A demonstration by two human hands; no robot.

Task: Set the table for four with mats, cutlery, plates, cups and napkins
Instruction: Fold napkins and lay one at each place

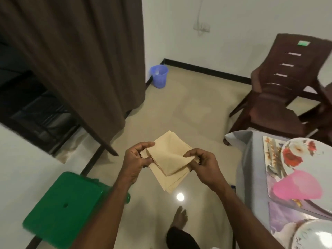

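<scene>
I hold a stack of beige paper napkins [168, 159] in front of me, above the floor. My left hand [138, 159] grips the stack's left edge. My right hand [201, 162] pinches the corner of the top napkin, which is folded up off the stack. At the right edge, the table [249, 159] with a grey cloth carries a patterned mat [271, 153], a floral plate [305, 155] and a pink cup [298, 186] lying in front of the plate. A second plate [316, 234] shows at the bottom right corner.
A green plastic stool [62, 207] stands at my lower left. A dark brown plastic chair [274, 90] stands beyond the table. A brown curtain [80, 60] hangs at left, and a blue bin [159, 76] sits in the far corner. My foot [179, 218] is on the tiled floor.
</scene>
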